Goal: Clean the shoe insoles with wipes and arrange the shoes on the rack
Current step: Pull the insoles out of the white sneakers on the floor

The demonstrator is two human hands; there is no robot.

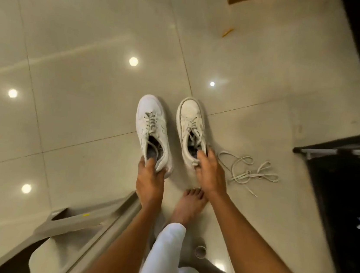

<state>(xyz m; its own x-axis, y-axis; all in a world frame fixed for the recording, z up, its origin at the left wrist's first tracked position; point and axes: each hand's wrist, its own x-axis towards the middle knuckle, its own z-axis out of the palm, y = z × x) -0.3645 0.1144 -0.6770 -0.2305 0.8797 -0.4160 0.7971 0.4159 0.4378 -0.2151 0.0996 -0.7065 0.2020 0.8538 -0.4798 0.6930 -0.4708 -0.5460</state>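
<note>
the left hand [149, 183] grips the heel of the left white sneaker [152, 130], fingers curled into its opening. beside it, the right hand [209, 174] pinches the heel of the right white sneaker [190, 128]. a loose shoelace [247, 170] lies on the tiled floor [90, 80], near the dark rack [343, 145].

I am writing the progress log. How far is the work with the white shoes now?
Done: nothing can be confirmed; no wipe is in view, and the insoles cannot be judged. In hand: the left hand grips the heel of the left sneaker, and the right hand grips the heel of the right sneaker. Left: both must go on the rack; a loose lace lies on the floor.
</note>
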